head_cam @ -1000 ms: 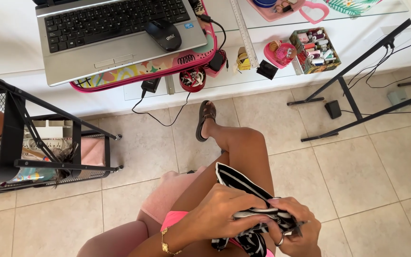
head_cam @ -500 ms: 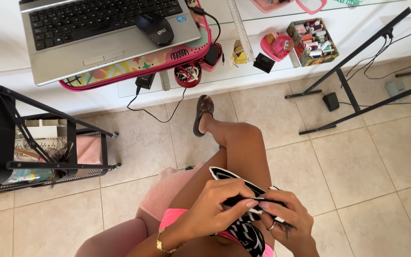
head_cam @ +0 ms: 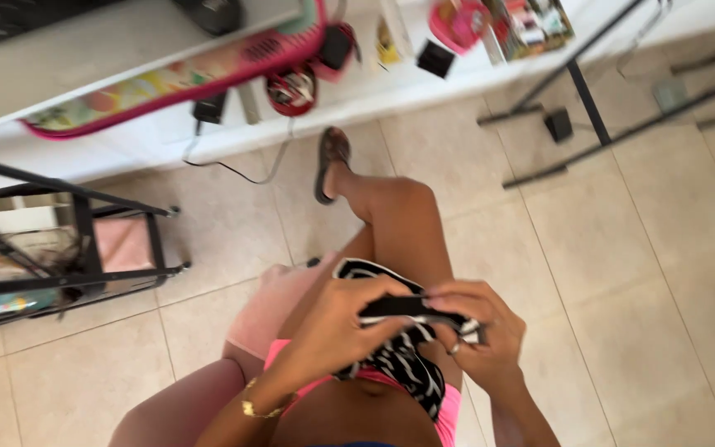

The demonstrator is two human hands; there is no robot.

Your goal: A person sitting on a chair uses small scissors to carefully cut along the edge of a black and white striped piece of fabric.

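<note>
1. Left hand (head_cam: pixel 337 319), a gold bracelet (head_cam: pixel 260 408) on its wrist, curls its fingers around a black-and-white striped cloth (head_cam: pixel 399 352) held over the lap.
2. Right hand (head_cam: pixel 477 331) pinches the same cloth from the other side; the two hands almost meet.
3. The cloth hangs down over pink shorts (head_cam: pixel 448 414).
4. One leg stretches forward, foot in a sandal (head_cam: pixel 330 161) on the tiled floor (head_cam: pixel 639 290).
5. Left: a black wire cart (head_cam: pixel 68 248).
6. Farthest: a white desk (head_cam: pixel 126 141) with blurred, perhaps pink-edged, clutter.
</note>
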